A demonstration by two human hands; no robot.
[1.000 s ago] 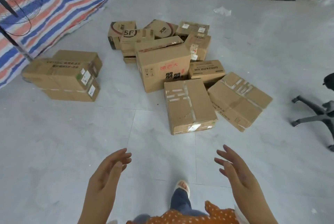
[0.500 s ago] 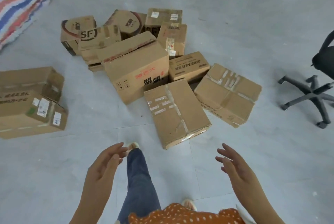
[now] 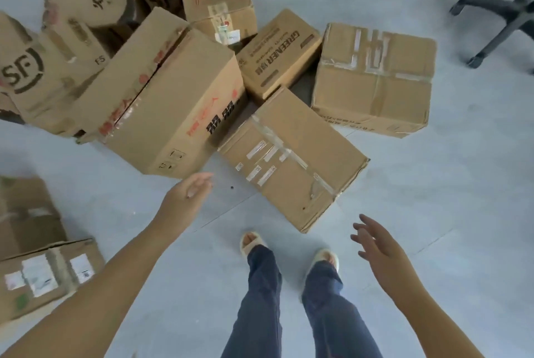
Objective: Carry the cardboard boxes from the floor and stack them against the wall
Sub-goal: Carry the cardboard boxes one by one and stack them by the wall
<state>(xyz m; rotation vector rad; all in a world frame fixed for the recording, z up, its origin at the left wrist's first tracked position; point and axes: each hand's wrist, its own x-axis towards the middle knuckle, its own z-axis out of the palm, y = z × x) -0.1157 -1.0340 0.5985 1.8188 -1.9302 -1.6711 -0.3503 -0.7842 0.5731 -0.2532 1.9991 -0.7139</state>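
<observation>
- The taped box (image 3: 291, 161) lies flat on the floor (image 3: 433, 213) just in front of the person's feet (image 3: 289, 250), at the near edge of the heap of cardboard boxes (image 3: 173, 68).
- It looks stiff and sealed, with worn tape and old labels on top; its weight cannot be told, so it is best judged as possibly loaded.
- A sound hold would be one palm on each short side, low near the bottom edges, since the tape is peeling and offers no grip.
- The left hand (image 3: 187, 195) reaches forward with relaxed, spread fingers, holding nothing, near the box's left corner.
- The right hand (image 3: 375, 245) hangs wide and empty, apart from the box's right corner.
- The wall is out of view; boxes at the left edge (image 3: 37, 271) are cut off, and the far boxes are blurred.
</observation>
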